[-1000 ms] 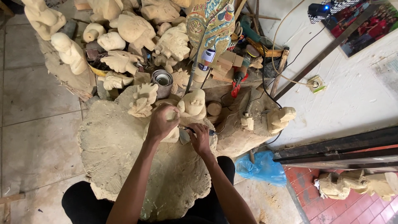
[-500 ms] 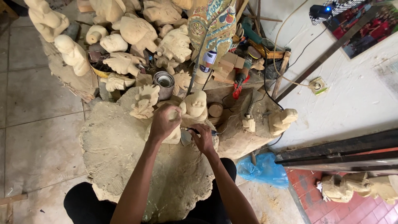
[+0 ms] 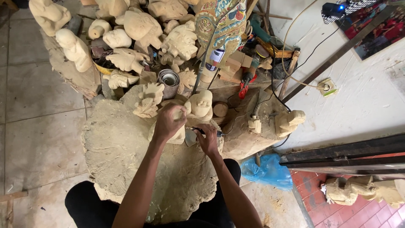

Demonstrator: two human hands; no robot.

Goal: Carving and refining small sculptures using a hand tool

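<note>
Carving (image 3: 179, 134) sits on the sawdust-caked slab (image 3: 118, 156) at my knees, left hand (image 3: 168, 123) clamped over it. Right hand (image 3: 207, 141) grips a dark-handled tool (image 3: 201, 131) (blade hidden); I judge short, shallow strokes safest, away from the holding fingers.

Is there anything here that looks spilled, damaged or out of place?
Nothing looks damaged. Only a crumpled blue plastic bag lies on the floor beside the wooden slab, and sawdust is scattered near it.
</note>
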